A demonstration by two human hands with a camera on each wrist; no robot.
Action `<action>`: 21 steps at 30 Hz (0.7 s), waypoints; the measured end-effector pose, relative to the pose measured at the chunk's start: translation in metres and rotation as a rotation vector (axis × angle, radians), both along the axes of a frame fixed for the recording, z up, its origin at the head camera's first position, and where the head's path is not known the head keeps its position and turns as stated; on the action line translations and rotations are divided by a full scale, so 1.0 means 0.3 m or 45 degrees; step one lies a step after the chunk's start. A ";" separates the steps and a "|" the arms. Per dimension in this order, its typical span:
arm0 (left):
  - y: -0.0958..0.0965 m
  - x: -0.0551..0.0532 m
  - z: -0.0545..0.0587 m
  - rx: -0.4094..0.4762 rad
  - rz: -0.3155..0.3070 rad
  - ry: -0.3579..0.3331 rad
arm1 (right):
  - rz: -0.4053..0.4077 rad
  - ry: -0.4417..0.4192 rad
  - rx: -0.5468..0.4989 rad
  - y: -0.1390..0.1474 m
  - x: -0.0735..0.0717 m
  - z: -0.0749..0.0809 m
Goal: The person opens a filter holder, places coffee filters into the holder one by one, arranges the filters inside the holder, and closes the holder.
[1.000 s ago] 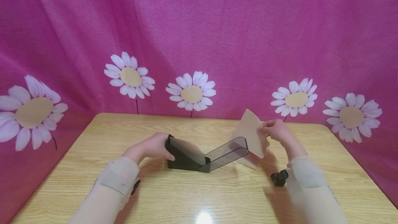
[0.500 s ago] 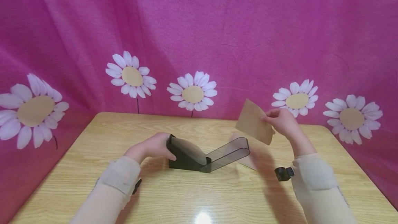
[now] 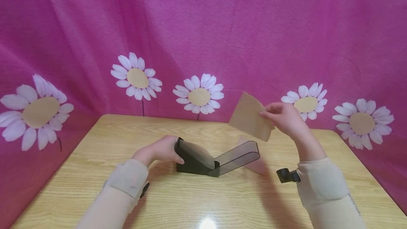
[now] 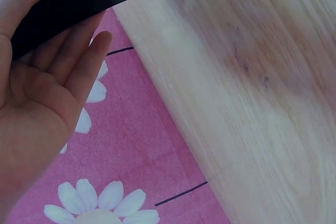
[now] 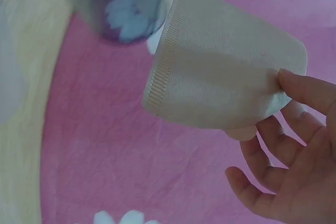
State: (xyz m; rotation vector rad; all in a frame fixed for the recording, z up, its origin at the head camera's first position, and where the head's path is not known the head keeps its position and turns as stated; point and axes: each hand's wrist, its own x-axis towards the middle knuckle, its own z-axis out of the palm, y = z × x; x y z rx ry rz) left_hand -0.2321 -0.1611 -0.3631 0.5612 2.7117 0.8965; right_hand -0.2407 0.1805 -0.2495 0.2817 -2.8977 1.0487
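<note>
My right hand (image 3: 286, 119) pinches a tan paper coffee filter (image 3: 249, 116) by its right side, raised above the table. In the right wrist view the filter (image 5: 226, 66) shows a crimped seam along one edge, and the thumb lies on its near face. My left hand (image 3: 162, 149) grips the left end of a black case (image 3: 194, 165) that sits on the table. Its smoky see-through lid (image 3: 238, 156) is swung open to the right. A curved brownish-grey surface shows inside the case. Another tan filter (image 3: 257, 168) lies on the table, partly hidden behind the lid.
The wood-grain table (image 3: 203, 197) meets a pink cloth (image 3: 203, 27) with daisies behind and at both sides. A small black camera (image 3: 287, 175) sticks out from the right wrist.
My right hand has lifted the filter up off the table beside the other one, then moved it slightly left. My left hand stays on the case, and the lid remains open.
</note>
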 end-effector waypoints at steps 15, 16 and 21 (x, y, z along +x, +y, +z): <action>0.057 -0.004 -0.002 0.014 -0.028 0.010 | 0.116 0.005 -0.076 -0.093 0.046 0.010; 0.061 -0.004 -0.003 0.013 -0.028 0.009 | 0.123 0.009 -0.068 -0.101 0.048 0.006; 0.072 -0.004 -0.004 0.039 -0.026 -0.021 | 0.148 0.022 -0.020 -0.140 0.052 -0.019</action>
